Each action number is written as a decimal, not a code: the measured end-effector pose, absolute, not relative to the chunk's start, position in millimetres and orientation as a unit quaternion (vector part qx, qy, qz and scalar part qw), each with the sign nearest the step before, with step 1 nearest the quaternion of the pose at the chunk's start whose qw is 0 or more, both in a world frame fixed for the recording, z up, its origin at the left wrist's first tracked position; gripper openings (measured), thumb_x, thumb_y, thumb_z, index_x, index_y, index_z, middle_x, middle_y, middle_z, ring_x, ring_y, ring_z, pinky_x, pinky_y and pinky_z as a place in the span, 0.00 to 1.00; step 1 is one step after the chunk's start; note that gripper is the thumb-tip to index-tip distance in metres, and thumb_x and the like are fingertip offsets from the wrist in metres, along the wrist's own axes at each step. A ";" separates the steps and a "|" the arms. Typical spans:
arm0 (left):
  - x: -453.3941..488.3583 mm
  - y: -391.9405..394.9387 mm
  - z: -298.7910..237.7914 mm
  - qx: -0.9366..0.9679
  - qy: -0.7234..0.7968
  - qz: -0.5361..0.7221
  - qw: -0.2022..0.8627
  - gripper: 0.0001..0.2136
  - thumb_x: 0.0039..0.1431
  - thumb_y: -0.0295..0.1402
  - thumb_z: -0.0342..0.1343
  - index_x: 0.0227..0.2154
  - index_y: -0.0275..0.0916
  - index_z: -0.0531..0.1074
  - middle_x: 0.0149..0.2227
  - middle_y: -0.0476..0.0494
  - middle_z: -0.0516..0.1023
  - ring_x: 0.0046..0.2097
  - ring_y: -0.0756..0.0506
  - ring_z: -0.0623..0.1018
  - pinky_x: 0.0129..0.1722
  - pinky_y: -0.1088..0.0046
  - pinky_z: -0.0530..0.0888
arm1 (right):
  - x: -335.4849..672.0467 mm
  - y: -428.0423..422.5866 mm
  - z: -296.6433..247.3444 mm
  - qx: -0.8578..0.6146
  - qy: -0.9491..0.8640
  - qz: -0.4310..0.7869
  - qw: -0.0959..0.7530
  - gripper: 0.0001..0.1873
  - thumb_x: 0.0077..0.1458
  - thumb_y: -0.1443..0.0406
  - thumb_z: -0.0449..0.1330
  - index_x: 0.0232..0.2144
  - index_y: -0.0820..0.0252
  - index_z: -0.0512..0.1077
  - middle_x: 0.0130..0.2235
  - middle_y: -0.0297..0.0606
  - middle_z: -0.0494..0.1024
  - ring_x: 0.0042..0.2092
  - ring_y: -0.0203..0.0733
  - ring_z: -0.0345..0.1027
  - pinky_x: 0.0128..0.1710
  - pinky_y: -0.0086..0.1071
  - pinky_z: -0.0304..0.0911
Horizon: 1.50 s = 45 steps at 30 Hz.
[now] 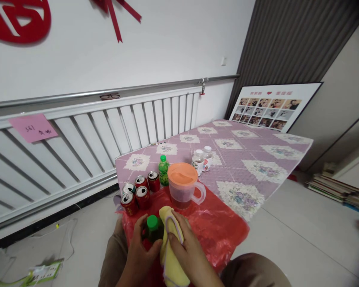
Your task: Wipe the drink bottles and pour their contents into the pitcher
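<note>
My left hand (142,249) is wrapped round a dark bottle with a green cap (152,223), upright near the table's front edge. In my right hand (185,243) is a yellow cloth (174,263) with a pale purple edge, gripped beside the bottle. The cloth reaches the bottle's right side; whether it presses on it I cannot tell. Just beyond my hands stands a clear plastic pitcher (179,195) with an orange lid (183,174). Several opened drink cans, such as a red can (129,203), stand to the left. The bottle's lower part is hidden by my hands.
A red plastic sheet (224,227) covers the near part of the table, over a purple flowered tablecloth (251,151). Behind the pitcher stand a green bottle (163,171) and two white-capped bottles (198,162). A radiator (155,115) borders the table's far side.
</note>
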State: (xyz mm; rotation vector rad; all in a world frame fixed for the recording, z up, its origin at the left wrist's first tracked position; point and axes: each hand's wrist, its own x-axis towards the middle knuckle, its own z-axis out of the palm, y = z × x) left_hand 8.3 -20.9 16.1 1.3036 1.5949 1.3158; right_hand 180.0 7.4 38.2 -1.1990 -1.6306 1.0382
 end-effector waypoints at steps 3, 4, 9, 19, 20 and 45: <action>9.3 -17.5 21.0 0.518 0.619 0.493 0.325 0.32 0.48 0.30 0.61 0.58 0.41 0.60 0.60 0.38 0.67 0.58 0.39 0.72 0.57 0.58 0.70 | 179.0 9.0 21.6 -0.489 -0.654 0.430 0.385 0.29 0.56 0.67 0.53 0.61 0.57 0.62 0.62 0.45 0.67 0.64 0.46 0.58 0.65 0.45 0.52; 9.5 -16.2 23.1 0.530 0.619 0.488 0.313 0.32 0.48 0.30 0.61 0.58 0.41 0.61 0.59 0.38 0.67 0.59 0.38 0.71 0.58 0.57 0.69 | 179.1 9.5 12.8 -0.492 -0.657 0.436 0.369 0.29 0.56 0.68 0.53 0.61 0.59 0.62 0.62 0.46 0.67 0.64 0.47 0.58 0.65 0.46 0.51; 10.9 -12.2 31.2 0.572 0.631 0.460 0.253 0.23 0.45 0.32 0.64 0.47 0.40 0.70 0.48 0.41 0.74 0.53 0.37 0.73 0.57 0.55 0.69 | 181.3 4.9 -12.8 -0.500 -0.663 0.443 0.338 0.31 0.56 0.67 0.53 0.63 0.65 0.59 0.63 0.51 0.64 0.65 0.49 0.55 0.65 0.47 0.51; 21.2 -13.2 24.7 0.537 0.621 0.475 0.315 0.27 0.52 0.34 0.58 0.55 0.36 0.60 0.53 0.36 0.73 0.54 0.38 0.74 0.55 0.59 0.71 | 178.0 -7.4 31.1 -0.473 -0.680 0.361 0.428 0.28 0.60 0.63 0.52 0.63 0.57 0.59 0.66 0.45 0.58 0.67 0.47 0.50 0.66 0.45 0.50; 20.2 -14.3 24.9 0.544 0.616 0.474 0.316 0.28 0.53 0.34 0.57 0.57 0.35 0.58 0.55 0.35 0.71 0.56 0.38 0.73 0.57 0.58 0.70 | 177.7 -5.8 25.7 -0.479 -0.679 0.364 0.421 0.29 0.60 0.63 0.52 0.63 0.58 0.58 0.66 0.46 0.59 0.67 0.47 0.51 0.66 0.45 0.50; 12.2 -15.8 10.5 0.610 0.631 0.420 0.231 0.32 0.47 0.29 0.61 0.58 0.35 0.61 0.57 0.33 0.70 0.60 0.35 0.69 0.60 0.53 0.67 | 179.0 1.4 2.3 -0.516 -0.662 0.383 0.387 0.30 0.58 0.65 0.52 0.62 0.62 0.61 0.63 0.50 0.64 0.64 0.49 0.57 0.64 0.47 0.54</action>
